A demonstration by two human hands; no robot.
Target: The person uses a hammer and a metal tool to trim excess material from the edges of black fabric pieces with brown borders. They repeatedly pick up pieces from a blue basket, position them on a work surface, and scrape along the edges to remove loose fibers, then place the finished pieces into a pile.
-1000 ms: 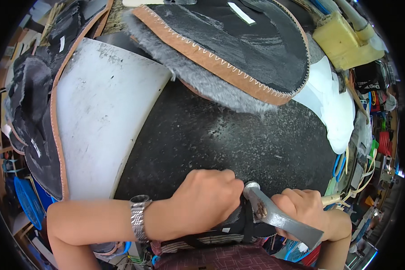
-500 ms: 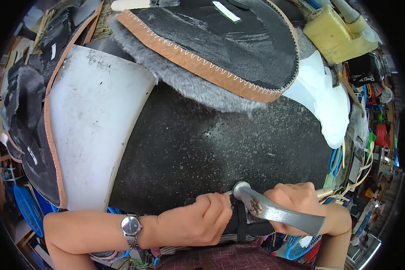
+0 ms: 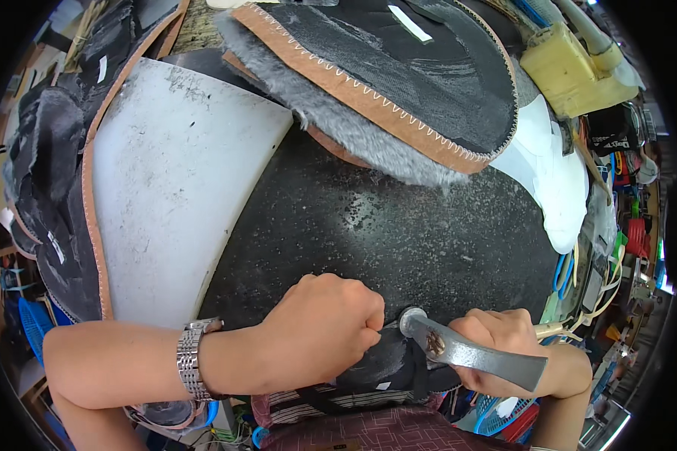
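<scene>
My right hand [image 3: 496, 338] is closed around the handle of a steel shoemaker's hammer [image 3: 478, 352]. Its round face lies to the left, close to my left hand, and its broad flat end points lower right. My left hand [image 3: 327, 323] is a fist with the back turned up; what its fingers hold is hidden. Below and between both hands, at the near edge of the black work surface [image 3: 353, 248], lies a dark piece of work [image 3: 384, 364], partly covered by my left hand and the hammer.
Black shoe uppers with brown stitched edging [image 3: 421, 83] and grey fleece lie at the back. More black uppers [image 3: 53, 165] hang at the left. A white sheet [image 3: 180, 173] covers the left side. A yellowish plastic container [image 3: 575, 68] and white pieces [image 3: 557, 188] stand back right.
My left hand has rolled over and risen slightly, its back now facing up and the watch face turned away. The hammer and right hand have barely shifted. The view has moved slightly.
</scene>
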